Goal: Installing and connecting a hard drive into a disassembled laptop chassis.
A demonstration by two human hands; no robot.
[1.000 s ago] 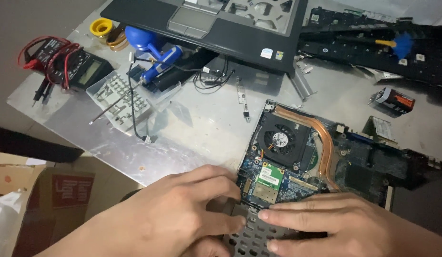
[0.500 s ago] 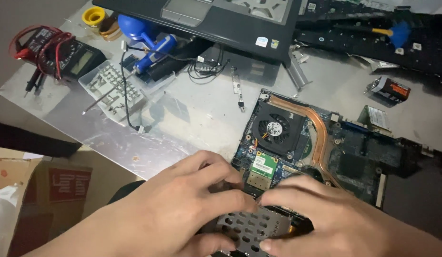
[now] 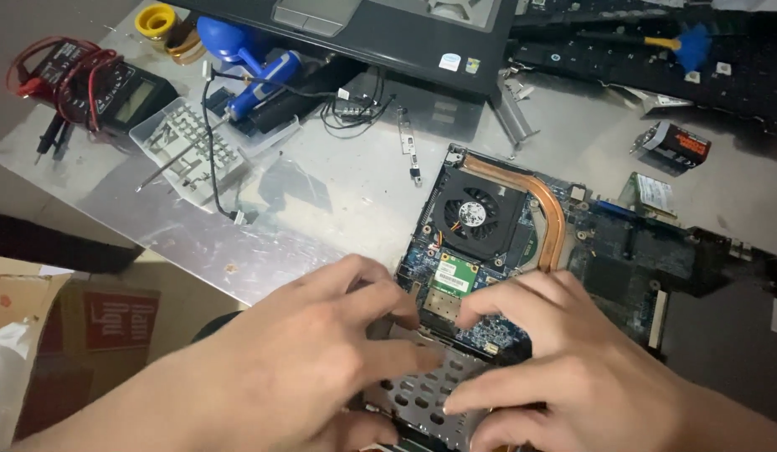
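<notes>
Listing from the head view, the only one on hand.

Left hand (image 3: 321, 351): fingers spread and pressed flat on a perforated metal tray (image 3: 422, 393) at the near edge of the circuit board (image 3: 522, 251); not closed round it, resting on top, fingertips at its far rim.

Right hand (image 3: 556, 368): fingers bent, tips on the tray's right side and far edge; whether any curl under the rim cannot be told.

Perforated metal tray: thin grey sheet with rows of round holes, lying at the board's near corner, mostly covered by both hands. Judged light and stiff, with sharp-looking stamped edges; best taken by its two side rims, not levered against the board beneath.

Circuit board: blue-green, bare, judged fragile. Carries a black fan (image 3: 476, 216), a curved copper pipe (image 3: 548, 209) beside it, and a small green card (image 3: 454, 274) just beyond the fingertips.

Desk (image 3: 321, 192): shiny grey surface. On it, well apart from the hands:
- black meter with red leads (image 3: 112, 88), far left;
- clear parts box (image 3: 183, 146) beside it;
- blue screwdriver (image 3: 259, 84);
- yellow reel (image 3: 156, 18) at the far corner;
- dark laptop shell (image 3: 388, 33) along the far edge;
- blue brush (image 3: 690, 46), far right;
- small black battery (image 3: 677, 142).

Cardboard box (image 3: 79, 326): below the desk edge, left.
</notes>
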